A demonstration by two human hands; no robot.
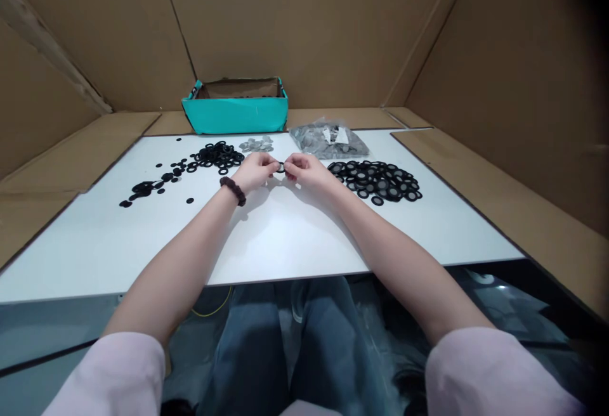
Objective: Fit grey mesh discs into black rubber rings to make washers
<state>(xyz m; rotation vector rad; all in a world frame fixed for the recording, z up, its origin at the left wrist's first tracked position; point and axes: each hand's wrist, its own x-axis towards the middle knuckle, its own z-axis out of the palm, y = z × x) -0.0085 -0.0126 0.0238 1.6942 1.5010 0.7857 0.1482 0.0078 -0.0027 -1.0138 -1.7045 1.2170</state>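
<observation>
Head view: the left hand (255, 172) and right hand (308, 170) jointly pinch one small black ring with a pale grey centre (280, 167) over the flat white tabletop (280, 245). Clock positions from that ring: at 3, a heap of grey-centred black rings (380, 181); at 9, a pile of plain black rings (217, 154); at 11, an open turquoise box (235, 115); at 2, a clear plastic bag of grey discs (328, 142).

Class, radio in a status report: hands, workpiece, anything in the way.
Left hand, right hand: shared pinch grip on one black ring. Ring: pale centre, between both hands. No obstruction seen; pile of grey-centred black rings beside right hand.
</observation>
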